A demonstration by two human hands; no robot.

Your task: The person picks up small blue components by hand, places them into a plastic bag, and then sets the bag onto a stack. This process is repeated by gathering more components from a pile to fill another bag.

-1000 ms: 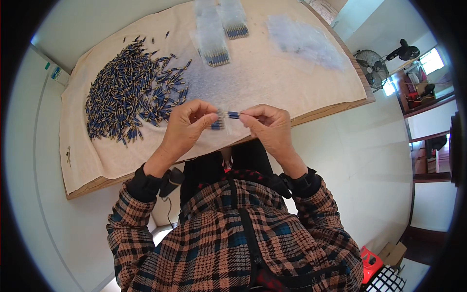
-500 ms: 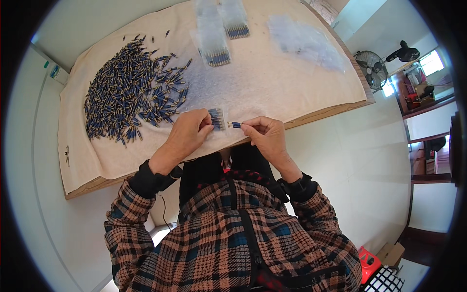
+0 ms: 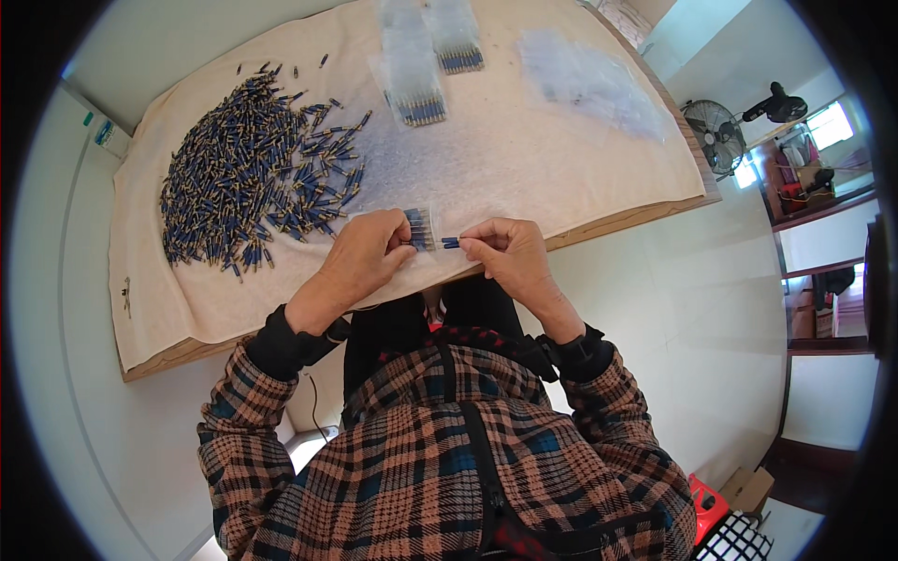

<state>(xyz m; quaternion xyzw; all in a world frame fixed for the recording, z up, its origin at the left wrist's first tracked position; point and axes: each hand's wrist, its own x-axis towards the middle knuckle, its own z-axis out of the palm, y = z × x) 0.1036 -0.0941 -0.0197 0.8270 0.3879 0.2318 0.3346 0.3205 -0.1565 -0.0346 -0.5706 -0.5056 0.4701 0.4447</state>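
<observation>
At the table's near edge my left hand (image 3: pixel 367 254) pinches a clear plastic bag (image 3: pixel 433 221), in which several blue pieces with gold-coloured ends lie side by side. My right hand (image 3: pixel 513 259) holds a pair of the same small blue cylinders (image 3: pixel 451 243) between thumb and fingertips, level with the bag's right-hand side. Their left ends are at the bag's edge; whether they are inside it I cannot tell. A big heap of these blue and gold pieces (image 3: pixel 234 173) spreads over the cloth to the left, with looser ones toward my left hand.
Filled clear bags (image 3: pixel 414 105) lie at the far middle, another stack (image 3: pixel 460 58) beside them. Flat clear bags (image 3: pixel 594 79) rest at the far right. A pale cloth (image 3: pixel 524 159) covers the wooden table. A small metal item (image 3: pixel 126 294) lies at the left; a fan (image 3: pixel 716 136) stands beyond.
My right hand has moved slightly left, bringing the pair of blue cylinders up to the bag's edge. My left hand keeps its hold on the bag and has barely moved.
</observation>
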